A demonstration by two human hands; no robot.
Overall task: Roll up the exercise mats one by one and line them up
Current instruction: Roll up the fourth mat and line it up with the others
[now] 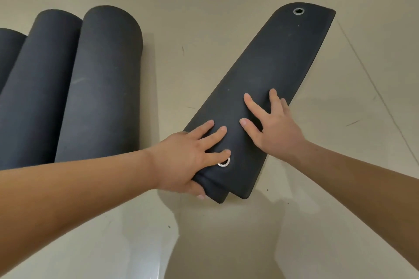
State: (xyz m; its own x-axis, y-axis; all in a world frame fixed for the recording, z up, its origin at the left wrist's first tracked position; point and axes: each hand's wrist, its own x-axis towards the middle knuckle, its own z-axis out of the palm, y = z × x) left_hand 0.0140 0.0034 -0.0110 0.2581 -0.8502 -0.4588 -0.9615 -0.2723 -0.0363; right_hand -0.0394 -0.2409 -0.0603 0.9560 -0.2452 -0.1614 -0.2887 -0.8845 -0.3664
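A dark grey exercise mat [267, 70], rolled loosely and flattened, lies diagonally on the floor from near centre to far right, a metal eyelet [298, 11] at its far end. My left hand [190, 161] grips its near end, fingers on top beside a second eyelet [224, 162], thumb underneath. My right hand [274, 127] presses flat on the mat's top with fingers spread. Three rolled mats lie side by side at the left: the nearest roll [106, 81], a middle roll [40, 84], and a third roll [9, 52] cut off by the frame edge.
The floor is pale beige tile [226, 244] with a few dark specks and grout lines. A strip of bare floor [172, 75] separates the lined-up rolls from the mat under my hands.
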